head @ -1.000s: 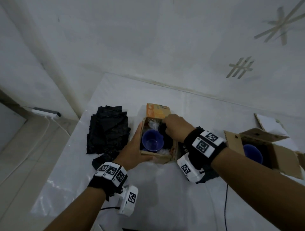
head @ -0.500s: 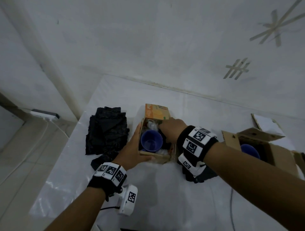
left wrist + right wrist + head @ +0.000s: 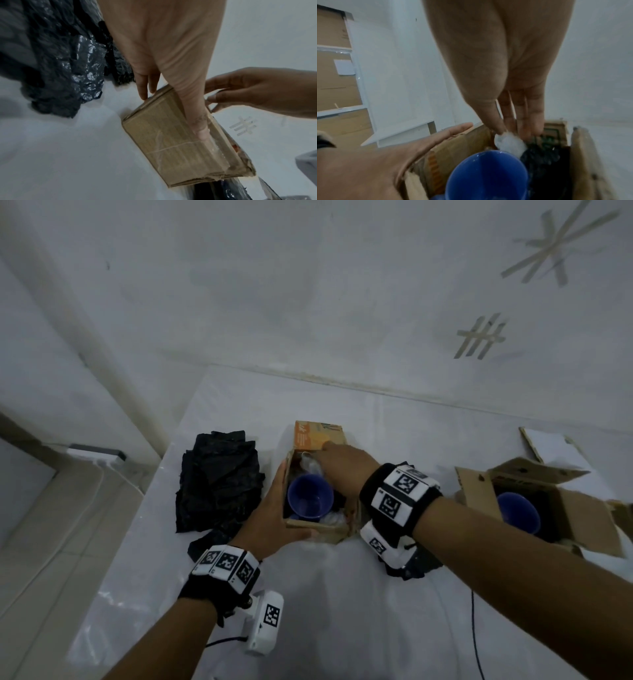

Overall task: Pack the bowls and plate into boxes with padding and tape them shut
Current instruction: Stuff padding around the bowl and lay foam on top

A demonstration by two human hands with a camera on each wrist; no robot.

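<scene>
A small open cardboard box (image 3: 320,530) (image 3: 171,148) stands mid-table with a blue bowl (image 3: 310,498) (image 3: 486,175) upright inside. Black bubble wrap (image 3: 542,155) fills the box's right side. My left hand (image 3: 274,508) lies flat along the box's left wall, thumb straight across its front face. My right hand (image 3: 329,460) (image 3: 513,132) reaches into the far end, where thumb and fingers pinch a wad of clear padding (image 3: 510,143) (image 3: 310,465) beside the bowl's rim. The orange far flap (image 3: 317,436) stands open behind it.
A second open box (image 3: 582,522) at the right holds another blue bowl (image 3: 517,513). A pile of black bubble wrap (image 3: 219,481) (image 3: 68,67) lies left of the small box. A flat white-faced board (image 3: 548,445) lies at the far right. The table's left edge drops to the floor.
My right hand has slid from the box's right side toward its far end, onto the clear padding. The left hand has stayed against the box.
</scene>
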